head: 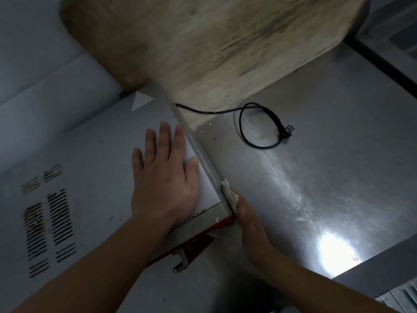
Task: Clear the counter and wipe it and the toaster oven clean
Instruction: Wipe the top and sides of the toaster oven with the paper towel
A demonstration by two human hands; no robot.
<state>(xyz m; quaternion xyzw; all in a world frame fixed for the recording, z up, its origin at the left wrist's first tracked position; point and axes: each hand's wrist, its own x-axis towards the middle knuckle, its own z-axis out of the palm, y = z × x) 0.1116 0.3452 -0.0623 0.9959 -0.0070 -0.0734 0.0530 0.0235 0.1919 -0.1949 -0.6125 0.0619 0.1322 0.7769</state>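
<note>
Gripping a crumpled whitish cloth, the right hand presses it against the right side wall of the toaster oven, near the front corner; its fingers are curled round the cloth, and most of the cloth is hidden behind the hand and the oven's edge. The left hand lies flat on the oven's grey top, fingers straight and slightly spread, thumb along the right edge. The oven sits on the steel worktop and fills the left half of the view, its left part cut off by the frame. Vent slots in the top look grimy, though blur makes the dirt hard to read. A red front part shows below the corner, only partly visible. A black power cord loops on the worktop to the right, its plug lying free; where it joins the oven is hidden. A stained wooden board leans at the back, its upper part out of frame. A bright glare patch washes out part of the worktop.
</note>
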